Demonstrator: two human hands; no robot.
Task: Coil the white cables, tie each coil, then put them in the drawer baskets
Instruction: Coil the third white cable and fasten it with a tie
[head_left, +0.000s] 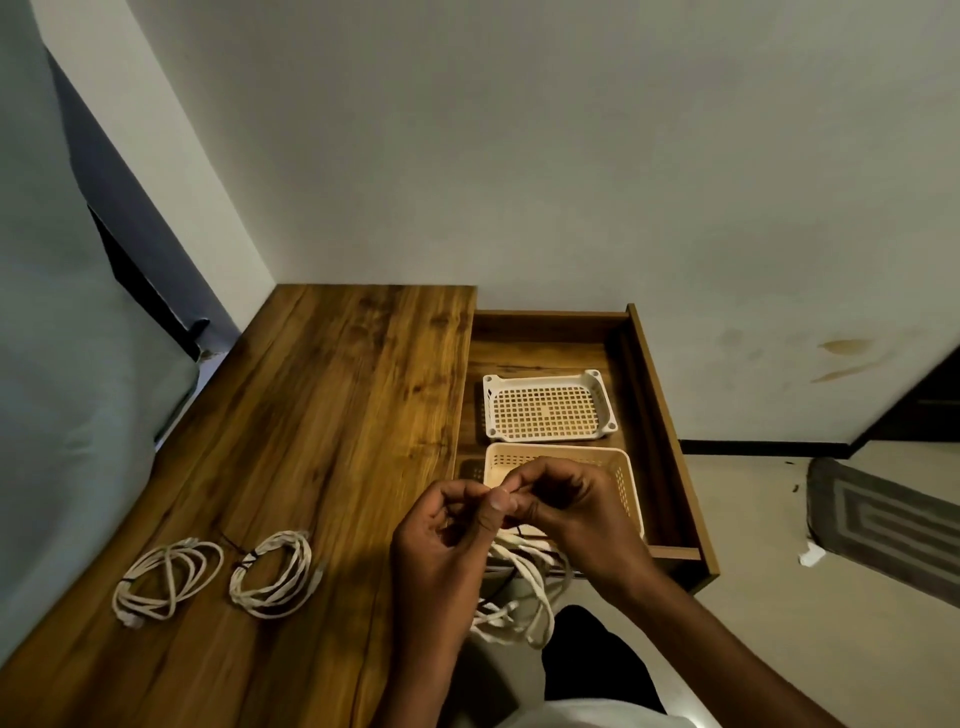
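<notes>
Over the drawer edge: left hand (441, 535) and right hand (566, 504) fingers pinched on hanging cable coil (519, 587) | two tied coils (166, 577) (272, 571) on table (311, 415) | baskets (548, 405) (618, 467) in drawer (540, 332)

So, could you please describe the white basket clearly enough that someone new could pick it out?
Start at the wooden desk; an open drawer sits at its right side with two perforated baskets inside. The white basket is the far one, nearer the wall. Unlike the cream basket behind the hands, it is shallower, whiter, and fully in view.
</notes>
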